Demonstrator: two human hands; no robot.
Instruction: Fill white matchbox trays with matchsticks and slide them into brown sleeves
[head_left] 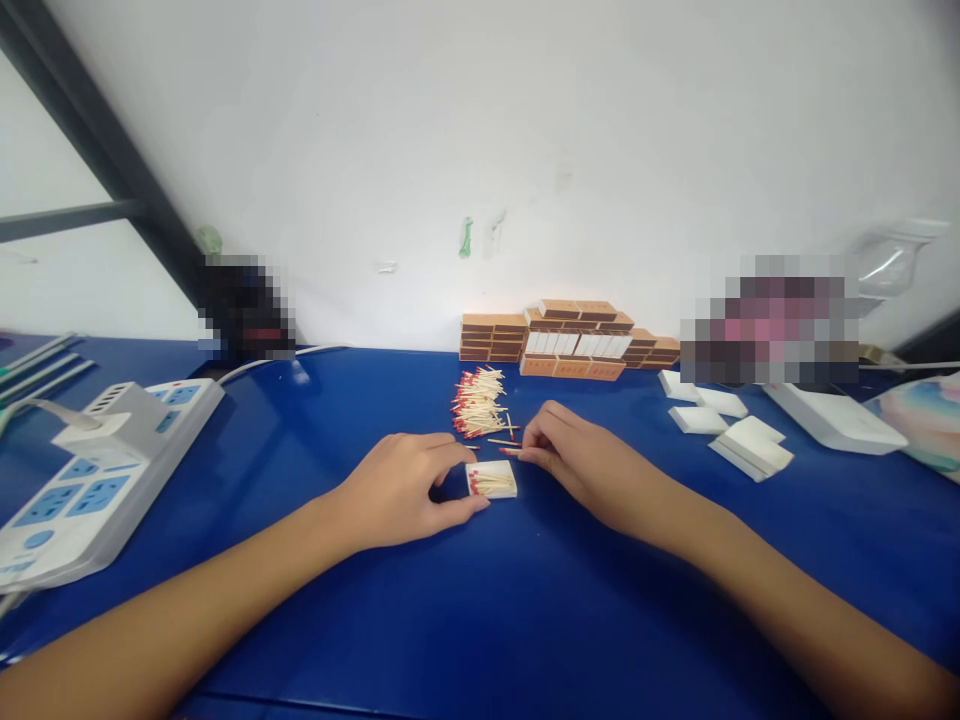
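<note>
A small white matchbox tray [504, 466] lies on the blue table, partly filled with red-tipped matches [491, 484]. My left hand [409, 490] grips the tray at its left end, thumb at the near edge and fingers at the far edge. Just beyond the tray's right corner, my right hand [581, 460] pinches a match [511, 451], its red head pointing left. Behind both hands is a heap of loose matches [480, 403], with a few strays lying between the heap and the tray.
Stacked matchboxes [574, 345] stand against the wall at the back. Several white trays [697, 420] lie to the right, near a white device [836, 418]. A power strip [97, 490] with a plugged-in adapter occupies the left of the blue table [450, 620].
</note>
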